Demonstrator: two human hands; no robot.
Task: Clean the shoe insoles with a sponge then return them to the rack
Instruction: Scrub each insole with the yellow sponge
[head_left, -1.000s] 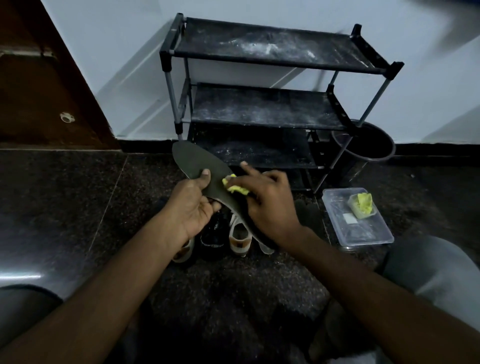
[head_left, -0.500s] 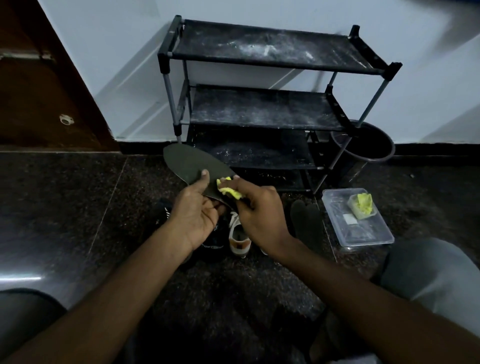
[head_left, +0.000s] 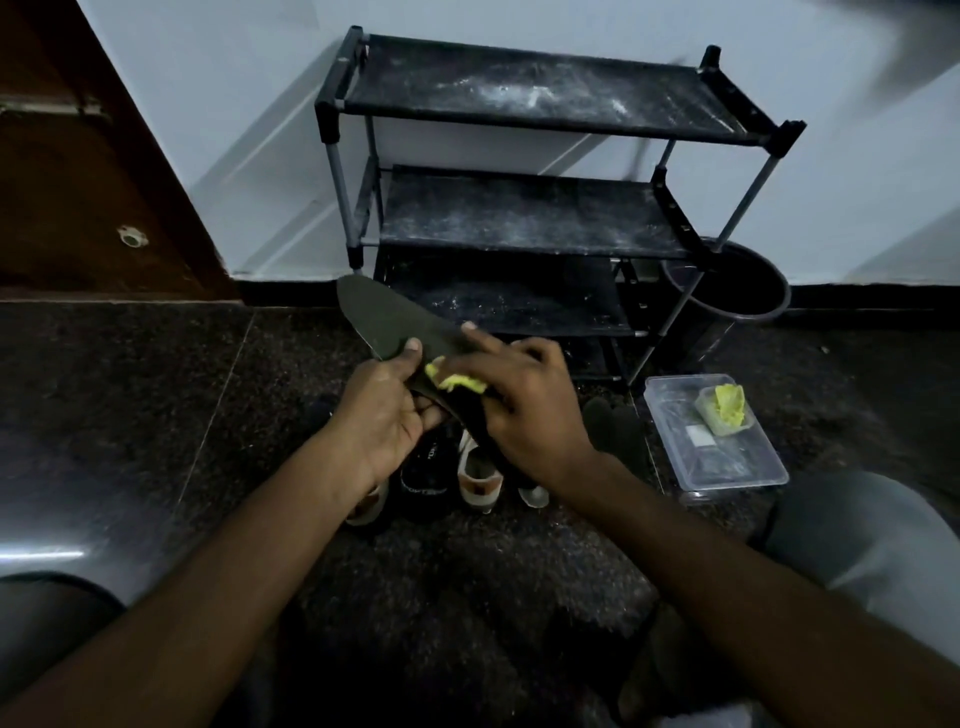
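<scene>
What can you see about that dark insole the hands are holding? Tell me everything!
The dark greenish-grey shoe insole is flat and long, with a rounded tip. It is held in the air, slanting up and left toward the black shoe rack. The left hand grips its edge, thumb on top. The right hand holds a yellow sponge against its middle and hides its lower end.

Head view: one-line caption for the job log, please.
Left hand holds a dark insole while the right hand presses a yellow sponge on it before a black shoe rack.
</scene>
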